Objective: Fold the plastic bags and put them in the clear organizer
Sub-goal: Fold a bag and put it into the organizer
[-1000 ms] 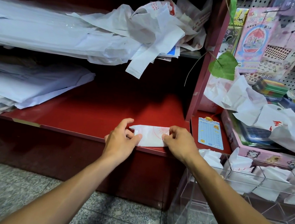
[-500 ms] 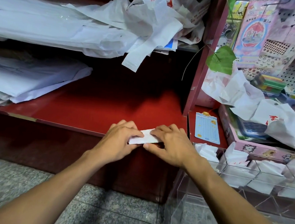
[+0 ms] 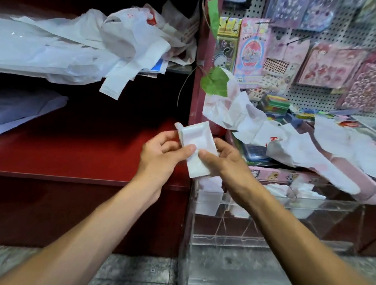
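The red shelf (image 3: 75,153) bears stacked white sheets (image 3: 10,110) at its left. Loose plastic bags (image 3: 88,44) crowd the upper shelf

dark red shelving (image 3: 68,152), grey speckled floor (image 3: 119,280), white pegboard wall (image 3: 314,95)

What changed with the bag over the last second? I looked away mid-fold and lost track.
The folded bag came up off the red shelf and now stands tilted in the air, pinched by the left hand and right hand, nearer the clear organizer. A second ago it lay flat under both hands. The loose bags stayed put.
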`<state>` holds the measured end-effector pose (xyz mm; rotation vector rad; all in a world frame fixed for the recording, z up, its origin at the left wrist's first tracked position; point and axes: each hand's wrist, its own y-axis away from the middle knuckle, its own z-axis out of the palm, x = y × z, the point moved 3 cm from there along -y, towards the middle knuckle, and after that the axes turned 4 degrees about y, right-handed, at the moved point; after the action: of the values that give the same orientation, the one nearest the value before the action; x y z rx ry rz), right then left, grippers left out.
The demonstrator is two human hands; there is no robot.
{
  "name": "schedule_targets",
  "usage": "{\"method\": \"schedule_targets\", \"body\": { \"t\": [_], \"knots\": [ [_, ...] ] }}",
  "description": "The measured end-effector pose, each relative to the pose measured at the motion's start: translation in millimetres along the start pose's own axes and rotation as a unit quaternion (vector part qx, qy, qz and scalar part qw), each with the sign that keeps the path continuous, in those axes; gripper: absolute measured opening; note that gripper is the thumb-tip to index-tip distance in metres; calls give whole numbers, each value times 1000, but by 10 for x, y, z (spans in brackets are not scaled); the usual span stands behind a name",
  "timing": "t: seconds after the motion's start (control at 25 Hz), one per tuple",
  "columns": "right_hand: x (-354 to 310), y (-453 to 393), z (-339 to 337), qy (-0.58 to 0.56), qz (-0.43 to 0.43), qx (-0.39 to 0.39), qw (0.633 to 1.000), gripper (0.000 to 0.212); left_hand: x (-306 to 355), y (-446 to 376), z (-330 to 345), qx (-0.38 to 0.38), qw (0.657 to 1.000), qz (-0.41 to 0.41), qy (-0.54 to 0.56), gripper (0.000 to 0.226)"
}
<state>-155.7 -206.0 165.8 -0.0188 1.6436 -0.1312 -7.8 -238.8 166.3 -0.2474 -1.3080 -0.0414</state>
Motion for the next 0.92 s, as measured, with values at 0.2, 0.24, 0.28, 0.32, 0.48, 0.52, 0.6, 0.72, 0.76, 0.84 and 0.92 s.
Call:
{"method": "schedule_targets", "body": {
  "t": [0.2,0.24,0.28,0.32,0.48,0.52,0.6,0.72,0.76,0.84,0.92],
  "knots": [
    [-54,322,-676,211,31,-8,977,39,-170,126,623,-89,985,29,-144,26],
    [-109,376,-833,329,11,-24,944,43,-189,152,756,-119,974,51,-187,25],
    [-186,430,-968,411,-7,-37,911,43,-202,164,899,-149,963,71,-214,26],
    [-257,476,-1104,437,-20,-42,898,40,-199,186,1039,-173,956,83,-222,28],
    [-438,653,-1663,373,2,-9,928,13,-284,149,1507,-188,957,93,-201,38],
    [-433,702,-1856,353,23,31,935,9,-362,163,1629,-195,957,91,-196,39],
    [-323,783,-2300,281,60,173,942,9,-567,222,1868,-212,948,100,-215,36],
    [-38,918,-2840,181,76,371,908,12,-859,316,2199,-240,903,165,-314,21],
    [71,942,-2947,177,84,389,900,16,-943,310,2299,-244,881,193,-357,18],
    [287,933,-3153,198,101,386,895,16,-1094,262,2510,-247,855,203,-409,24],
    [410,894,-3260,245,118,368,889,8,-1177,243,2624,-244,858,174,-418,29]
  ]
}}
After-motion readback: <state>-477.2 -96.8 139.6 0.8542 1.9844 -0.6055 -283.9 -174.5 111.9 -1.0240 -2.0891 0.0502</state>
